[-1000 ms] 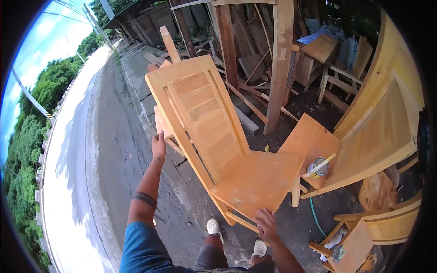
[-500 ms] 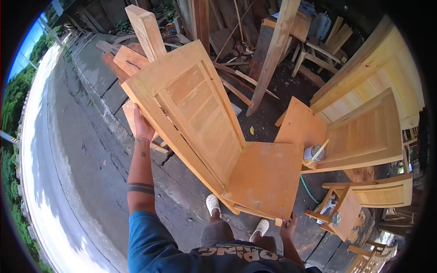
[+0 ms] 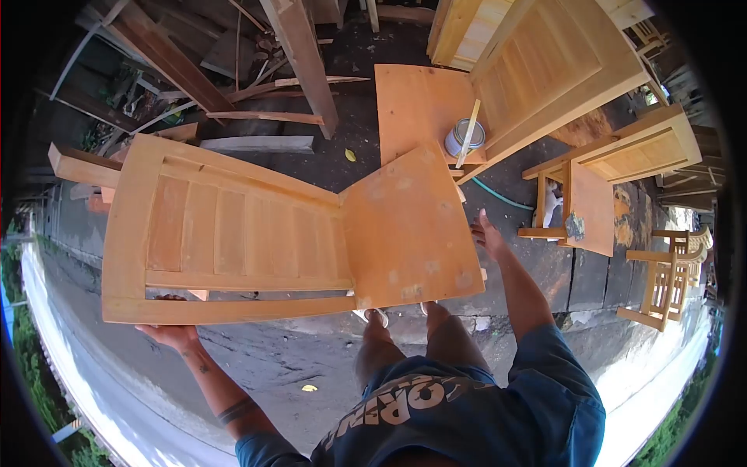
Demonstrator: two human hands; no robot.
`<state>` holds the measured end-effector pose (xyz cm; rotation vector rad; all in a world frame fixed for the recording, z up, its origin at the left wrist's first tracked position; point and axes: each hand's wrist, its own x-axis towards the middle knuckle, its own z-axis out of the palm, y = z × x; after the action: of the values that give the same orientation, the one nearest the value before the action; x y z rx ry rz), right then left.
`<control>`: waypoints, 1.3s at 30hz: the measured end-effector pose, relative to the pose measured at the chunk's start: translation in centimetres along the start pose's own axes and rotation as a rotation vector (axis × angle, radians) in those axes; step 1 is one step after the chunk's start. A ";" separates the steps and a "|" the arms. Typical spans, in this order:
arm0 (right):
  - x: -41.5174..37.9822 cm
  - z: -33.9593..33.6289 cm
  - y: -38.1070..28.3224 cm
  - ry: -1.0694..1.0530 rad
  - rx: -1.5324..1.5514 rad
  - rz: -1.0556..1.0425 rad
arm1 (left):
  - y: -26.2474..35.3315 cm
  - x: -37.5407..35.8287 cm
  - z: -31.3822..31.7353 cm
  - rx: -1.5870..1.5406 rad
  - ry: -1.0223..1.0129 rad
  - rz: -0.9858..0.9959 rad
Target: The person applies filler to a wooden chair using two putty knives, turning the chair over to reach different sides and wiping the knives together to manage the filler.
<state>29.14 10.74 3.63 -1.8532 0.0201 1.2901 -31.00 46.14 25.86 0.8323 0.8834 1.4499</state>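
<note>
a tin (image 3: 453, 144) with a pale stick (image 3: 469, 131) across its top sits on the upper-right chair (image 3: 416, 105). a green hose (image 3: 502, 198) curves toward another chair (image 3: 595, 198). a yellow leaf (image 3: 350, 155) lies on dark ground (image 3: 355, 101) near a grey plank (image 3: 257, 145).

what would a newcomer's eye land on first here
Probably the big wooden chair, tipped over across the middle and left, with the left hand gripping its backrest's side rail and the open right hand beside its seat. Next, likely the tin with a pale stick across its top, on the seat of a second chair just beyond.
</note>
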 end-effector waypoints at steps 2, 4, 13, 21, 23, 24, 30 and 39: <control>2.1 -0.7 -1.2 -0.048 0.065 0.068 | 0.5 -2.3 0.4 0.025 0.037 -0.002; 3.8 -1.4 -1.1 -0.117 0.173 0.134 | 0.6 -4.4 0.8 0.068 0.052 0.002; 7.5 -1.9 2.8 -0.241 0.146 0.244 | 0.4 -10.7 3.9 0.230 0.191 0.098; 5.6 0.3 6.2 -0.292 0.523 0.081 | 0.8 -13.0 2.6 0.195 0.160 0.101; 5.3 0.6 7.7 -0.222 0.487 0.132 | 0.7 -13.5 1.2 0.145 0.154 0.082; 4.0 1.1 7.3 -0.163 0.452 0.156 | 0.8 -13.7 0.3 0.120 0.149 0.080; 3.9 2.9 6.5 -0.413 0.468 0.034 | 1.8 -16.2 -4.4 0.055 0.276 0.104; 7.7 11.3 3.4 -0.565 0.208 0.144 | 8.1 -21.5 -8.9 0.183 0.558 0.232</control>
<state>22.66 19.16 -5.56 -1.2832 -0.0138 1.8003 -41.36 24.00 28.95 0.6859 1.3883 1.8694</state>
